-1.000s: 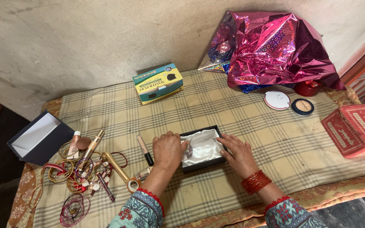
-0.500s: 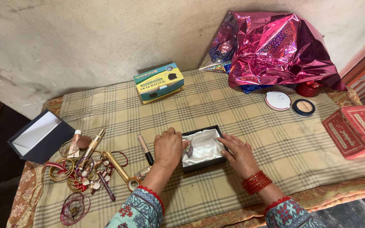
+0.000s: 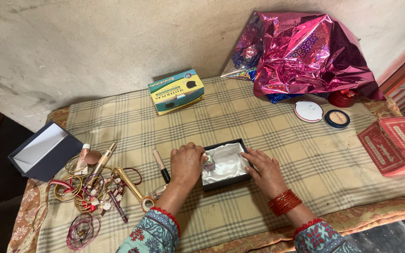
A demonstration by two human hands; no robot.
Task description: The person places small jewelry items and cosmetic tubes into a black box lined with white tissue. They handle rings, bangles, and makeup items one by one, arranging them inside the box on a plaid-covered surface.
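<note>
A small black box (image 3: 240, 178) lined with white satin lies on the checked cloth in front of me. My left hand (image 3: 187, 162) rests on the box's left edge, fingers curled around a small glassy bottle (image 3: 208, 161) at the lining. My right hand (image 3: 265, 169) lies flat against the box's right edge, fingers pointing in over the satin. Red bangles circle my right wrist.
Left of the box lie a cosmetic tube (image 3: 161, 165), bangles and hair ornaments (image 3: 90, 187), and an open dark box lid (image 3: 43, 151). A teal carton (image 3: 176, 91) stands behind. Crumpled pink foil wrap (image 3: 305, 51), two compacts (image 3: 308, 111) and red boxes (image 3: 394, 145) sit at the right.
Both hands have stayed at the box's sides; my left fingers have closed in a little over the small bottle at the lining.
</note>
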